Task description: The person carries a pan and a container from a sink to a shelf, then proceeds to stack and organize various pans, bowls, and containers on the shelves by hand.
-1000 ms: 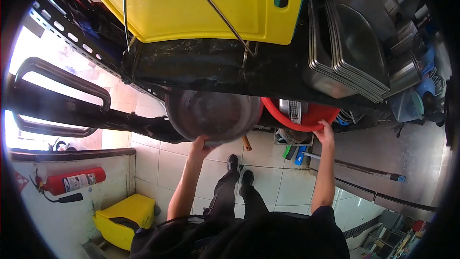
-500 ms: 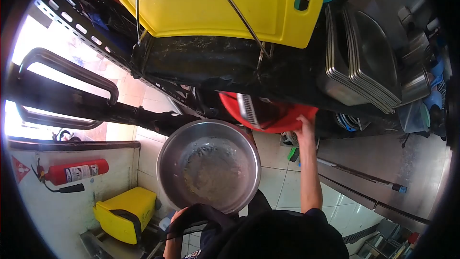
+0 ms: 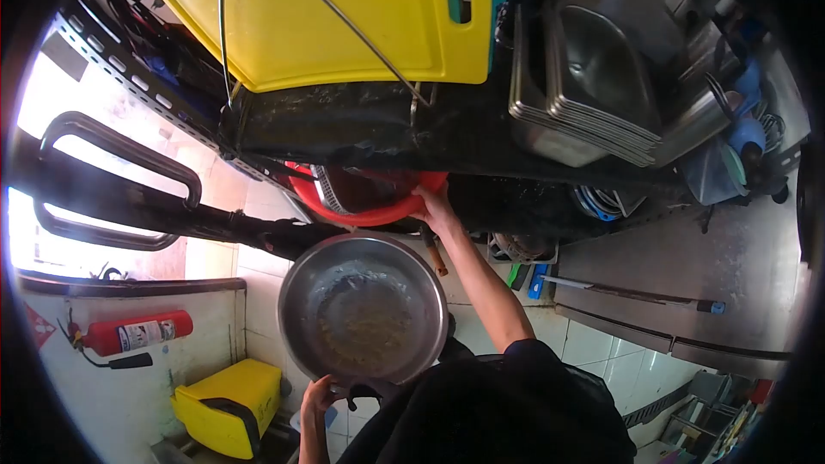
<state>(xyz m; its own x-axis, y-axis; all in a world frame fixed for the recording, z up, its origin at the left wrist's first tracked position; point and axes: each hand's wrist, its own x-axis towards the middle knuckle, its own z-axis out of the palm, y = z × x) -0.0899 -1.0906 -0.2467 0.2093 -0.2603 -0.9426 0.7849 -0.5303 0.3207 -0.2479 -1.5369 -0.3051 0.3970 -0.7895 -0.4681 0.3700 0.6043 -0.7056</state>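
A large stainless steel bowl point(image 3: 417, 326) is tilted toward me, with some wet residue on its bottom. My left hand point(image 3: 320, 393) is closed on the bowl's near rim. My right hand point(image 3: 432, 206) reaches forward and grips the right edge of a red plastic basin point(image 3: 378, 214), which sits partly under the black-covered shelf. Inside the basin are a metal strip with slots point(image 3: 326, 189) and something dark that I cannot make out.
Yellow cutting boards point(image 3: 344, 17) stand in a wire rack on the black shelf point(image 3: 335, 125), beside stacked steel pans point(image 3: 593, 112). A fire extinguisher point(image 3: 142, 332) hangs at left above a yellow bin point(image 3: 225, 399). A steel counter point(image 3: 730, 275) is at right.
The view has swung right, so the shelf and boards appear farther left. My right hand and the red basin have shifted left, nearer the steel bowl's far side. My left hand still holds the bowl.
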